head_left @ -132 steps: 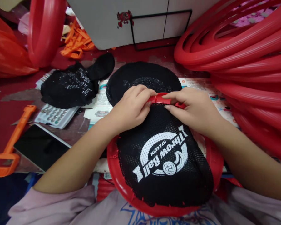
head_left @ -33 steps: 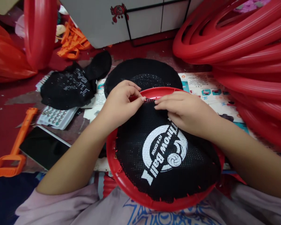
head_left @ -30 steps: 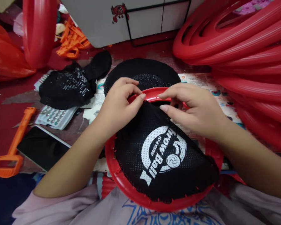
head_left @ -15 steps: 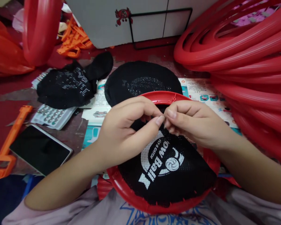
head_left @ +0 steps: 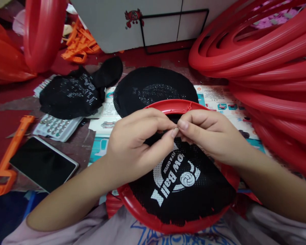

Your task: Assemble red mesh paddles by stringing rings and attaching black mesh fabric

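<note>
A small, cluttered toy-assembly workshop: stacked red plastic hoops (head_left: 257, 58), loose black mesh nets (head_left: 68, 95), a heap of orange plastic handles (head_left: 79, 46), printed packaging cards (head_left: 219, 95) and a calculator (head_left: 56, 127) surround one half-netted red ring (head_left: 168, 106).

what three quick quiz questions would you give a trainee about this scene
1. True or false: the left hand and right hand both pinch the black mesh.
2. Where does the phone lie from the red hoop? A to its left, B to its right, C on it.
3. Fill in: the white print on the mesh ends in the word ____.
Key: 1 true; 2 A; 3 Ball.
</note>
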`<state>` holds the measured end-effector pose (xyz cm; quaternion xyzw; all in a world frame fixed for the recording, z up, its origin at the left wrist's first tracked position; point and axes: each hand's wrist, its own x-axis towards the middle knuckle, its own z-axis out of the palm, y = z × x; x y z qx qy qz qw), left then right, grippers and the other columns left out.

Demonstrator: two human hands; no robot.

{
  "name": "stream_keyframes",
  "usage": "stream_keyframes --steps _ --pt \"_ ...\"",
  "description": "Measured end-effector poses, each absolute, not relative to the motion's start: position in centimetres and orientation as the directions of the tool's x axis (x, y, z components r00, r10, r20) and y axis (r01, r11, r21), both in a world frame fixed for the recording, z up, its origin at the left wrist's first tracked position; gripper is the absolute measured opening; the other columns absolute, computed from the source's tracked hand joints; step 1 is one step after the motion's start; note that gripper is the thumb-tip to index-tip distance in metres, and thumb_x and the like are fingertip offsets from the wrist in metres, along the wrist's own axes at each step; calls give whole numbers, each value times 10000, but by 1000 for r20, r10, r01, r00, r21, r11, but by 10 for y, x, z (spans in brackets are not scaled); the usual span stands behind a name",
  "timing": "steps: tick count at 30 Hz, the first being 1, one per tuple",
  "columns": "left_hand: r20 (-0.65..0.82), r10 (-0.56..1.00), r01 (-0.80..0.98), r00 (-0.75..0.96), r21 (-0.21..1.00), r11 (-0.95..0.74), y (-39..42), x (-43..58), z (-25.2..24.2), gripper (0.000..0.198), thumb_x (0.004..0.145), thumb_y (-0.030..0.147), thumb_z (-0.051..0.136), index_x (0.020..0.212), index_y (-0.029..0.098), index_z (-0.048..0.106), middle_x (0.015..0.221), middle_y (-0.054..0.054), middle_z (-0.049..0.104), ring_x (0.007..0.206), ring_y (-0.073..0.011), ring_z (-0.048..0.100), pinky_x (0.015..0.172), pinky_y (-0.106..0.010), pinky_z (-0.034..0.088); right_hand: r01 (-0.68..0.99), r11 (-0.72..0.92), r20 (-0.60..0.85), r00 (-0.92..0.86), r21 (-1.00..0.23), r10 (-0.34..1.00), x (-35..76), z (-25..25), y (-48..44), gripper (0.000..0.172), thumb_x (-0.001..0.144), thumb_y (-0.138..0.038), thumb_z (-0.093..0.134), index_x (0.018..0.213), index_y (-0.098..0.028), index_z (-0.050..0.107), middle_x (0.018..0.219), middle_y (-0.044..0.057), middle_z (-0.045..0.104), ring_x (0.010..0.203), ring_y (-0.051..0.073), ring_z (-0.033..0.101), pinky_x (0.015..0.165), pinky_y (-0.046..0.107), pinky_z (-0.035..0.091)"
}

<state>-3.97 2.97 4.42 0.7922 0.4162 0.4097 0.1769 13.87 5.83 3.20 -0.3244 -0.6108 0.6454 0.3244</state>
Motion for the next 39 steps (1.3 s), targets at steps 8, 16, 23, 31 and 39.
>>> stream_keyframes --steps 8,16,23,31,39 --pt "488 817 588 307 578 -566 29 -38 40 105 841 103 618 752 139 660 741 -13 696 669 -85 630 645 -190 509 209 255 111 -526 -944 843 139 32 56 311 946 -262 526 655 -152 530 610 -52 464 579 48 427 534 183 356" --pt "480 816 562 322 597 -573 31 -39 37 125 813 80 602 702 134 616 696 3 653 643 -78 596 619 -194 486 323 454 225 -551 -830 804 139 28 59 315 959 -238 481 663 -149 544 619 -33 507 586 61 452 558 200 365" --pt "447 856 535 260 671 -514 31 -37 35 147 780 78 585 660 163 576 652 25 613 600 -87 560 566 -218 458 331 438 202 -556 -836 806 139 31 58 315 957 -251 477 667 -153 553 636 -16 550 599 73 482 564 214 362" --pt "402 875 519 270 705 -483 31 -36 38 149 781 69 570 676 174 564 664 26 614 619 -96 560 571 -229 451 300 382 170 -548 -874 819 139 30 58 321 952 -290 489 674 -151 566 625 -26 531 579 66 465 559 210 363" --pt "390 907 591 161 698 -405 56 -57 22 76 813 154 601 748 192 610 726 0 631 680 -142 582 637 -288 471 734 304 -225 -526 -608 820 145 41 62 347 941 -419 480 802 -169 678 702 25 659 613 135 555 556 269 328"
